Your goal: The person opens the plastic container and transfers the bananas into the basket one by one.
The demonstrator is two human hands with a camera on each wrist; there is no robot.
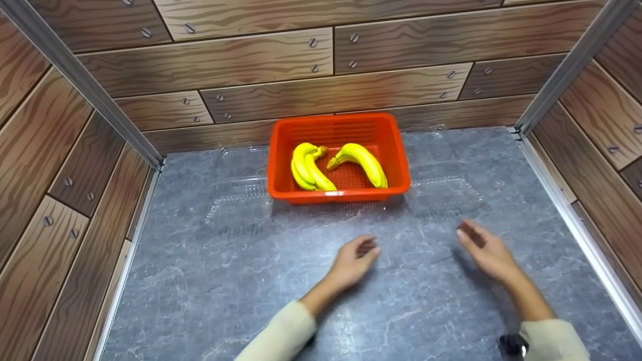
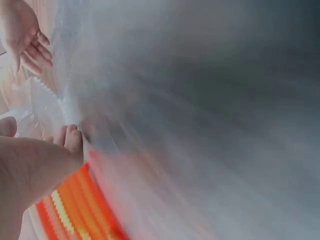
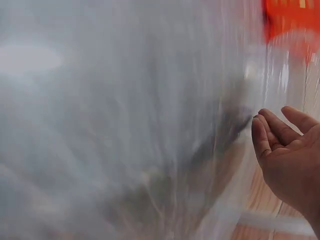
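A red plastic basket point(image 1: 338, 195) stands near the back wall. Inside it lie two bunches of yellow bananas, one bunch point(image 1: 303, 165) on the left and another bunch point(image 1: 368, 163) on the right. My left hand point(image 1: 351, 261) hovers over the grey surface in front of the basket, thumb and fingers loosely bent with nothing between them. Farther right, my right hand point(image 1: 487, 253) is also bare, its fingers relaxed. The left wrist view has the basket's orange-red side point(image 2: 82, 205) below the left hand point(image 2: 40, 165). Relaxed fingers of the right hand point(image 3: 295, 160) show in the right wrist view.
A transparent plastic tray point(image 1: 241, 200) lies left of the basket, and another transparent tray point(image 1: 444, 195) lies to its right. Wood-patterned walls point(image 1: 261, 98) with metal edge strips point(image 1: 572, 223) enclose the grey marbled surface point(image 1: 215, 296). Both wrist views are strongly blurred.
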